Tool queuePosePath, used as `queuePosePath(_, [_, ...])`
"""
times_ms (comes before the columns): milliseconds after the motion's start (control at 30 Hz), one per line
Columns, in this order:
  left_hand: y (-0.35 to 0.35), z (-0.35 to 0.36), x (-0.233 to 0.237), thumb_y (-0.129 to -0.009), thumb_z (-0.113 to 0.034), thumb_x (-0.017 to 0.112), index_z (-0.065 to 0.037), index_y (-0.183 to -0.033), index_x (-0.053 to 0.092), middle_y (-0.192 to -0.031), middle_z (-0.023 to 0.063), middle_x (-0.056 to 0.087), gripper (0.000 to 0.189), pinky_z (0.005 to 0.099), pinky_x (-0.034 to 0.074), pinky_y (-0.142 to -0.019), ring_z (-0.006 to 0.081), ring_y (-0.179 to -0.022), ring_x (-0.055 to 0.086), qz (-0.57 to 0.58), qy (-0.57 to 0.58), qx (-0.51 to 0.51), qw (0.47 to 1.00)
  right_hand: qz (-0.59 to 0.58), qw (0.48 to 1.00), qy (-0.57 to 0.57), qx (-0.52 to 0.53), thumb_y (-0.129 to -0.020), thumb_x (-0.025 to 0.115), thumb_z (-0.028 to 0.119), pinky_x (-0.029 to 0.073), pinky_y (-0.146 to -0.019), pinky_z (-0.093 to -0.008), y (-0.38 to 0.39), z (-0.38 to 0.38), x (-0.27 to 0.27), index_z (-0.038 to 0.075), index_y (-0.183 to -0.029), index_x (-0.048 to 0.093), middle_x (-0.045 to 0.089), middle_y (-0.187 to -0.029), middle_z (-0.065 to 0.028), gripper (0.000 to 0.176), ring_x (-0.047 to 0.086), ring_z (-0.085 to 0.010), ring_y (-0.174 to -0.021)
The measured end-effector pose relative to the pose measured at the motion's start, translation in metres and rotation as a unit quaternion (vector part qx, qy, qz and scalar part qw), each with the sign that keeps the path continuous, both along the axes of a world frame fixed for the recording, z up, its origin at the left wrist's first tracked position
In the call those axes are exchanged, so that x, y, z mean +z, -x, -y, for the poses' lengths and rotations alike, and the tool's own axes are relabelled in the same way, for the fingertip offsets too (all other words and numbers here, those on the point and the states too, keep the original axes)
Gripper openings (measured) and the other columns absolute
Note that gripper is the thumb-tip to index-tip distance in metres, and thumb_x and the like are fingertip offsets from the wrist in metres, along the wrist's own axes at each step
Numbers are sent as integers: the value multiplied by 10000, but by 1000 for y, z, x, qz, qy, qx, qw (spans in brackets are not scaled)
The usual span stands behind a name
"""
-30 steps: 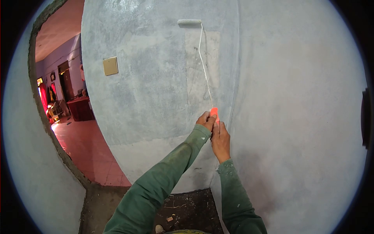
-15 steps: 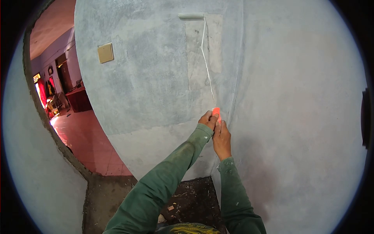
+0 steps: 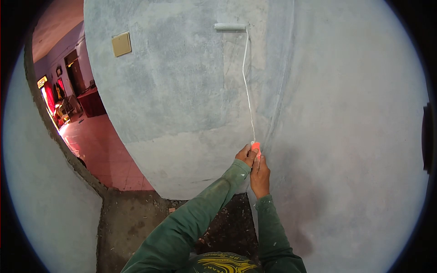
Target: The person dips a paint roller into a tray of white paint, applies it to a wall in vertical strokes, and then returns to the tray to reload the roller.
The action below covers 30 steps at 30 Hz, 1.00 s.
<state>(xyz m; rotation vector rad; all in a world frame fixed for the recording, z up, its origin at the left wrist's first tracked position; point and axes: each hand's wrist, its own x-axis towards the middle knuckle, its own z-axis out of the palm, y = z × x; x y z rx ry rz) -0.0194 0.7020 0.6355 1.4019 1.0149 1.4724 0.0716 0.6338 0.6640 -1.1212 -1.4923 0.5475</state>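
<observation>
Both of my hands grip the orange handle of a paint roller (image 3: 230, 27). My left hand (image 3: 247, 155) wraps the upper part of the handle, just under the bent white wire frame. Directly below and to the right, my right hand (image 3: 260, 177) closes round the lower end. The roller's pale sleeve lies level against the grey-white wall (image 3: 173, 86), over a lighter patch with a visible edge. Wetter, greyer paint covers the upper wall, while a paler band runs beneath it.
A beige switch plate (image 3: 121, 44) sits on the wall at upper left. Further left, a doorway opens to a room with a pink tiled floor (image 3: 102, 150) and a red desk (image 3: 92, 102). An adjoining wall (image 3: 355, 113) rises on the right. Debris dots the dark floor (image 3: 234, 227).
The roller has moved down the wall over the lighter patch, with both hands lower. The patch looks more covered in grey. My view has tilted slightly downward.
</observation>
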Motion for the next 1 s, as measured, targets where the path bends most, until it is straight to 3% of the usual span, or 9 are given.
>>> queuePosePath(700, [-19,53,-117,-900,-294,537,-27,-964,553,-746,-4,518,276,239,412,-618,80,-687,466,5,75,13,997,44,995,83,-13,-929,419,206,393,-580,-514,-17,40,-107,-12,-964,449,554,-744,-293,223,524,-489,-743])
queuePosePath(800, [-21,63,-127,-904,-315,533,-23,-967,549,-754,3,525,300,239,416,-624,81,-694,472,20,85,2,996,57,990,129,-10,-936,396,224,419,-610,-471,-21,49,-116,-33,-952,458,554,-770,-291,265,544,-473,-763])
queuePosePath(933, [-25,73,-148,-908,-353,522,-11,-958,542,-764,16,538,346,245,421,-630,88,-706,481,26,110,-23,993,59,989,136,-11,-935,397,226,417,-612,-474,-26,58,-134,-43,-959,461,551,-773,-299,277,538,-479,-765])
queuePosePath(1000, [-27,78,-157,-909,-357,519,-10,-946,538,-764,19,537,349,249,421,-633,93,-710,483,22,110,-19,993,61,989,134,-16,-927,425,229,400,-607,-517,-29,61,-147,-25,-955,474,556,-778,-305,261,520,-495,-772])
